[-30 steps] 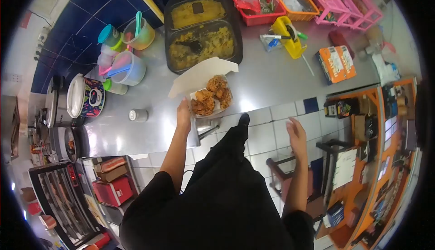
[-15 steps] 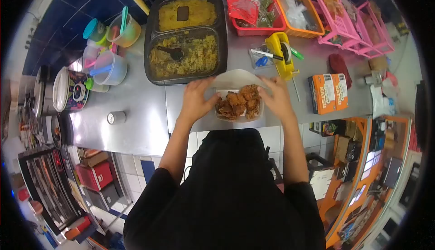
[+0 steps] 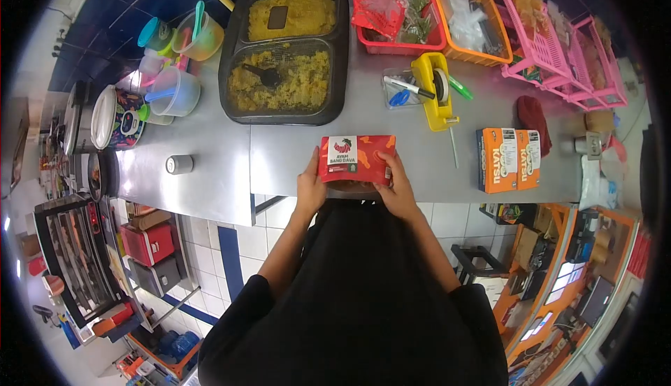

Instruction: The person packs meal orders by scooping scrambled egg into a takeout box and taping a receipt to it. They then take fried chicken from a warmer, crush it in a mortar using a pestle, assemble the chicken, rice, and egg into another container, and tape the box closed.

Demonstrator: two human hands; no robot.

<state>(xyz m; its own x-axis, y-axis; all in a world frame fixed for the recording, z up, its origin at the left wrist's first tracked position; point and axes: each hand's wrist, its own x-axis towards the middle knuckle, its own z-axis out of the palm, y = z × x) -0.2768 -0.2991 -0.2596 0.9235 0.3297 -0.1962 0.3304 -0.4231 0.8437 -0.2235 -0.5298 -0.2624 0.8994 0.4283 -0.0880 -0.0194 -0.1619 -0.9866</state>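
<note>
A red paper food box point(image 3: 372, 155), printed "Ayam Bang Dava" on its lid, is between my two hands at the front edge of the steel counter. Its lid lies mostly down, and a strip of brown fried chicken point(image 3: 351, 186) shows below the lid's near edge. My left hand point(image 3: 312, 184) grips the box's left side. On the right side, my right hand point(image 3: 396, 187) has its thumb on the lid and its fingers round the edge. Most of the chicken is hidden under the lid.
Behind the box stands a black two-part tray point(image 3: 231, 71) of yellow food with a dark scoop. A yellow tape dispenser point(image 3: 435, 99), orange Katsu boxes point(image 3: 498, 162) and a red basket point(image 3: 402, 49) are to the right. Leftward are a small can point(image 3: 179, 164) and plastic tubs point(image 3: 176, 96).
The white-lined lid, which stood up behind the chicken, has folded toward me and now covers most of it. My hands moved from the open box's upper sides to grip its two ends.
</note>
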